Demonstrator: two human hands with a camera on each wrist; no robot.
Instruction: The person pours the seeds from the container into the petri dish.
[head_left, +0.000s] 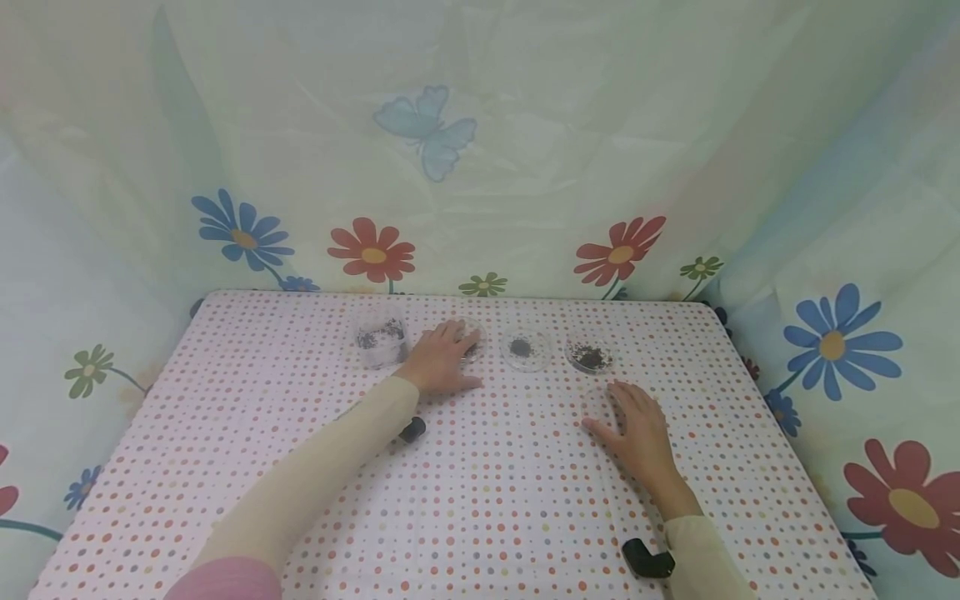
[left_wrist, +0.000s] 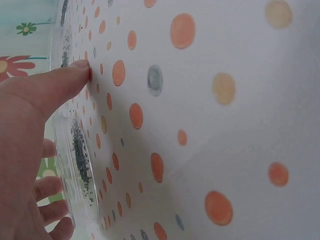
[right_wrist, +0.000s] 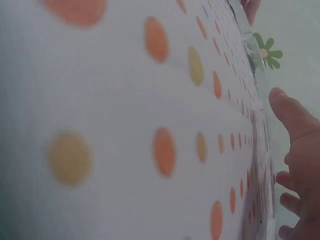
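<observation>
My left hand (head_left: pixel 442 358) lies over a clear round dish (head_left: pixel 472 343) of dark grains, fingers spread across it and thumb stretched out to the right. In the left wrist view the fingertips are right at the wall of this dish (left_wrist: pixel 80 172), and the straight thumb stands apart from it. Nearer the front right, my right hand (head_left: pixel 636 429) has its fingers relaxed and thumb spread, beside a clear, see-through dish or lid (head_left: pixel 597 403). The right wrist view has the fingers close over its clear rim (right_wrist: pixel 265 170).
A clear square box (head_left: pixel 381 337) with dark bits stands to the left. Between the hands at the back are a round dish (head_left: pixel 527 347) with a small dark heap and another dish (head_left: pixel 590 357) of dark crumbs. A dotted cloth (head_left: pixel 487 517) covers the table; a flowered curtain (head_left: pixel 510 167) hangs behind.
</observation>
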